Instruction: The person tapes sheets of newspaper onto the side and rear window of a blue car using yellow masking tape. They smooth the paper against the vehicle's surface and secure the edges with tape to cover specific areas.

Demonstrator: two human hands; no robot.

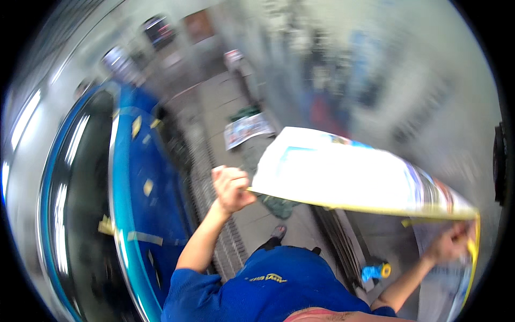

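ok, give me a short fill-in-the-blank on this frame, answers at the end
1. The left hand holds a corner of the large sheet, whose near edge carries a strip coloured ____.
2. The blue car stands to the ____ of the right hand.
3. A smaller printed sheet lies on the ____.
4. The shirt is mainly ____.

Missing words: yellow; left; floor; blue.

The sheet [338,180] is paper; the car [117,209], smooth and glossy; the shirt [292,295], matt cloth.
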